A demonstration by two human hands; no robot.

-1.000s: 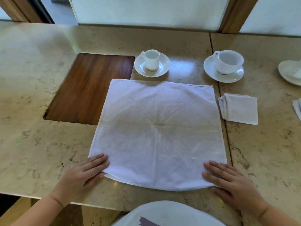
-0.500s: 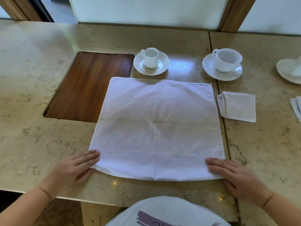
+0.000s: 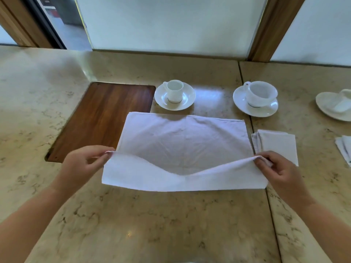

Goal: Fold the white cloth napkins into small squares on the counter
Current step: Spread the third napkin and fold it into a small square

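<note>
A white napkin (image 3: 182,147) is being held over the marble counter (image 3: 152,224) in the middle of the frame, its far edge lying flat just below the cups and its near part being raised and turned back over itself. The left near corner is being pinched between thumb and fingertips of the left hand (image 3: 83,164), at centre left, with the other fingers curled. The right near corner is being pinched the same way by the right hand (image 3: 275,171), at centre right. Between the two hands the lifted edge is sagging in a shallow curve, while the fold line is resting on the counter below it.

A folded napkin (image 3: 279,145) is lying flat to the right of the big one, partly hidden by the right hand. Another folded cloth (image 3: 344,147) is being cut off by the right edge of the frame. A wooden board (image 3: 102,118) is set into the counter at the left, its right part being overlapped by the napkin. Above the napkin, a small cup (image 3: 173,91) is standing on a saucer (image 3: 161,99), and a wider cup (image 3: 262,93) on a second saucer (image 3: 241,99) to its right. A further dish (image 3: 328,105) is showing at the far right edge.
</note>
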